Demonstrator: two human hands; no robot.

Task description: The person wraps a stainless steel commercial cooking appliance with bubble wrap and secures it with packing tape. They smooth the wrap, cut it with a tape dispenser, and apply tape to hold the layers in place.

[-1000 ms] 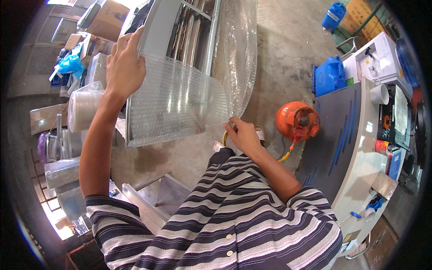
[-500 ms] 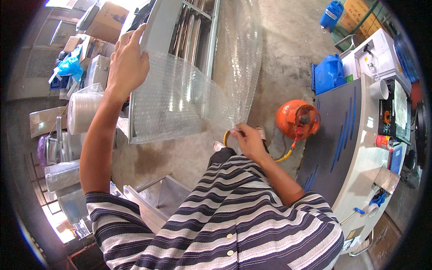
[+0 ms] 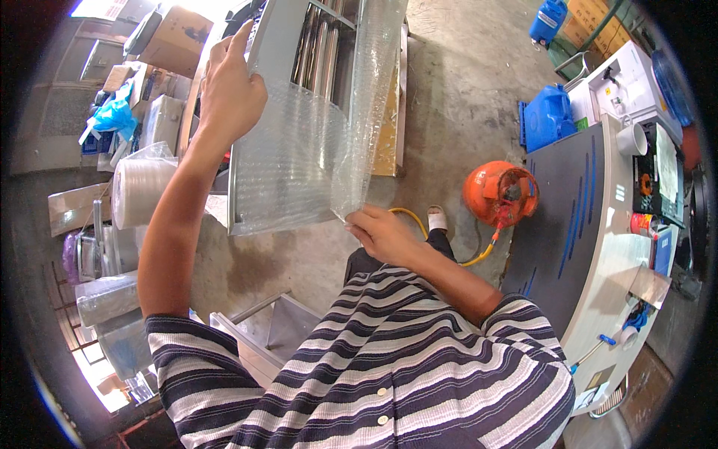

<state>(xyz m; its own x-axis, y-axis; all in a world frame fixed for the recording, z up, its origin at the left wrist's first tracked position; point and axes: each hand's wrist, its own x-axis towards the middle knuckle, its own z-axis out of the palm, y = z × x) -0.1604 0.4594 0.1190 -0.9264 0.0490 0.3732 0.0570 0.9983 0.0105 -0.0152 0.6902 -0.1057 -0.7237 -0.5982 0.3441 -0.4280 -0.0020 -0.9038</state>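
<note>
Left hand [image 3: 228, 93] is raised high at upper left, fingers curled over the top edge of the bubble wrap sheet [image 3: 299, 161], pressing it against the upright grey metal panel [image 3: 280, 45]. Right hand [image 3: 381, 233] is lower, centre frame, pinching the sheet's lower right corner between thumb and fingers. Both hands closed on the wrap.

The sheet hangs stretched between the two hands, covering the lower face of the panel; its right part runs up along the panel's side edge toward the top of frame [image 3: 378, 67]. Metal tubes [image 3: 318, 49] show inside the panel's frame above the wrap.

Versus the earlier frames: left hand has moved slightly up and along the panel edge, right hand has dropped a little and pulled the corner down and right. Wrap now lies flatter and tighter against the panel; a second ago it bowed out in a loose curve.

Around: orange gas cylinder [image 3: 499, 193] with yellow hose [image 3: 419, 217] on the concrete floor [image 3: 464, 90], right of the right hand. Blue jerrycan [image 3: 550, 116] beyond it. Grey-white counter [image 3: 591, 217] at right. Roll of wrap [image 3: 138, 191] and cardboard box [image 3: 176, 41] at left.
</note>
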